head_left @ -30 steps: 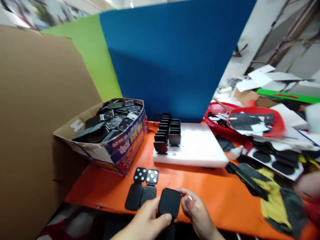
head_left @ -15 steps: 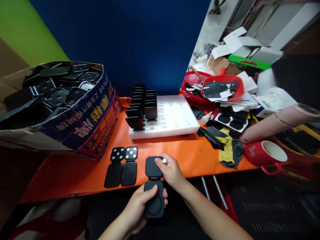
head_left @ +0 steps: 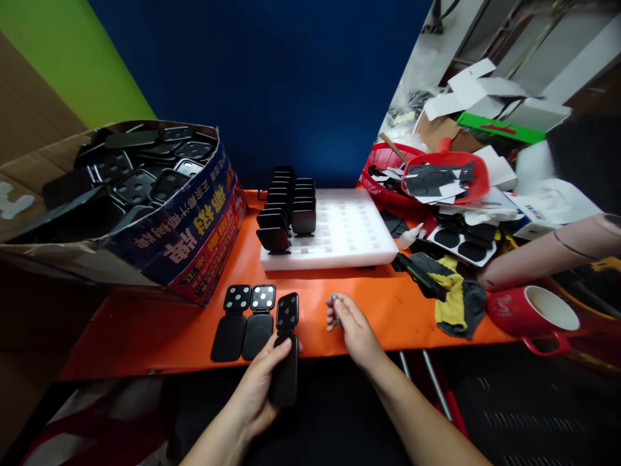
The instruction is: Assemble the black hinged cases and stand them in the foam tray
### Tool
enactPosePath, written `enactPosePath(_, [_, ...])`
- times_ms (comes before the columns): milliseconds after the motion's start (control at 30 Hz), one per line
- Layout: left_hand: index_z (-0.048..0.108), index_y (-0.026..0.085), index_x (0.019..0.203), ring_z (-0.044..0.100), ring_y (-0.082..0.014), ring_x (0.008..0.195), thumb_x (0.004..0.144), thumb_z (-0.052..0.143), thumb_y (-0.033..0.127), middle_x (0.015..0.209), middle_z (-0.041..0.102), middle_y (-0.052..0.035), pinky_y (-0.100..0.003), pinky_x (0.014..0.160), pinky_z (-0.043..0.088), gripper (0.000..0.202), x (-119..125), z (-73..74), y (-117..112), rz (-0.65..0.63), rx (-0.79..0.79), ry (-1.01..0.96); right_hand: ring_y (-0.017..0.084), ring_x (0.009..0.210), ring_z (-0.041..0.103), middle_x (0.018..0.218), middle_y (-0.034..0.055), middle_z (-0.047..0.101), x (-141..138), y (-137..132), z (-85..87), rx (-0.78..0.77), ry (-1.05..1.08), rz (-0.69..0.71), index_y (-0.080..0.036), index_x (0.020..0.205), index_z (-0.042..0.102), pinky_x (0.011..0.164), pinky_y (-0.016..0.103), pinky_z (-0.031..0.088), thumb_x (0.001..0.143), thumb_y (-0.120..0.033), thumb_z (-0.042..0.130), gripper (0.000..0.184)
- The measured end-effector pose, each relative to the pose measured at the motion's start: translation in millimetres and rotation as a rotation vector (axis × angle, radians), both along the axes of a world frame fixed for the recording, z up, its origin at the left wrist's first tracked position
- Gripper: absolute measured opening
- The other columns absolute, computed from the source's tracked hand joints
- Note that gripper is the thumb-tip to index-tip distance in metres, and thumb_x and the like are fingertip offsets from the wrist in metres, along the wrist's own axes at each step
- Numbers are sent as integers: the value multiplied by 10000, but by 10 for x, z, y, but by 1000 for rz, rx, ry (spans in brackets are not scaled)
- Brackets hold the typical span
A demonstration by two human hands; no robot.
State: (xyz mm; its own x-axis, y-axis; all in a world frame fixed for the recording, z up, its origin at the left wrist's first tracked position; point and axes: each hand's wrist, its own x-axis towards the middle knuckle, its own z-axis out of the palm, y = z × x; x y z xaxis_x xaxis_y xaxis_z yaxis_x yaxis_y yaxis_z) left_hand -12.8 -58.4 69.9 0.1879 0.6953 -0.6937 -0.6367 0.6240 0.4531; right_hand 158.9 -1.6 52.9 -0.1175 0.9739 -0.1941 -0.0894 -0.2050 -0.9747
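My left hand (head_left: 259,388) grips the lower half of a black hinged case (head_left: 286,349) at the front edge of the orange table (head_left: 145,330). The case stands open, its upper flap showing several small round holes. Two more open black cases (head_left: 245,320) lie flat just to its left. My right hand (head_left: 352,327) rests on the table a little to the right, its fingers pinched on a small silvery piece (head_left: 334,299). Behind them a white foam tray (head_left: 349,230) holds two rows of black cases standing upright (head_left: 286,207).
A cardboard box (head_left: 184,233) full of black cases stands at the left. Red baskets (head_left: 446,175) with black and white scraps, a yellow and black cloth (head_left: 456,298), a red mug (head_left: 533,314) and a cardboard tube (head_left: 548,249) crowd the right. A blue panel (head_left: 272,84) closes the back.
The case in my left hand now shows its holed inner side and stands next to the two flat cases. My right hand has left it and moved right with the small silvery piece.
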Motion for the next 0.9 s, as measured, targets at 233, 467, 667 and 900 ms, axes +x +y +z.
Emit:
enactPosePath(233, [577, 204, 1141, 614, -230, 1010, 721, 683, 269, 1087, 669, -68, -321, 871, 461, 438, 11, -56, -20, -211, 256, 206, 170, 782, 587, 838, 37, 653, -50, -200, 412, 355, -592, 253, -204, 910, 626, 704, 263, 406, 890, -322, 476, 192])
enactPosePath(467, [403, 149, 1351, 322, -277, 1325, 776, 524, 234, 1410, 413, -120, -445, 1110, 202, 593, 97, -233, -124, -379, 580, 772, 163, 709, 568, 773, 44, 615, -155, -168, 495, 462, -1027, 377, -176, 809, 583, 657, 265, 387, 923, -239, 390, 233])
enactPosePath(667, [358, 137, 1380, 310, -283, 1330, 708, 470, 93, 1443, 353, -130, -476, 1109, 197, 683, 38, -330, -160, -489, 694, 1023, 171, 744, 558, 816, 62, 588, -180, -159, 479, 460, -1082, 494, -165, 833, 566, 699, 283, 413, 948, -242, 326, 277])
enactPosePath(900, [253, 199, 1430, 240, -266, 1360, 659, 438, 27, 1489, 271, -79, -454, 1114, 197, 811, 38, -306, -186, -498, 744, 1003, 167, 752, 555, 822, 62, 576, -196, -143, 359, 438, -1064, 531, -155, 866, 581, 701, 283, 410, 927, -173, 349, 240])
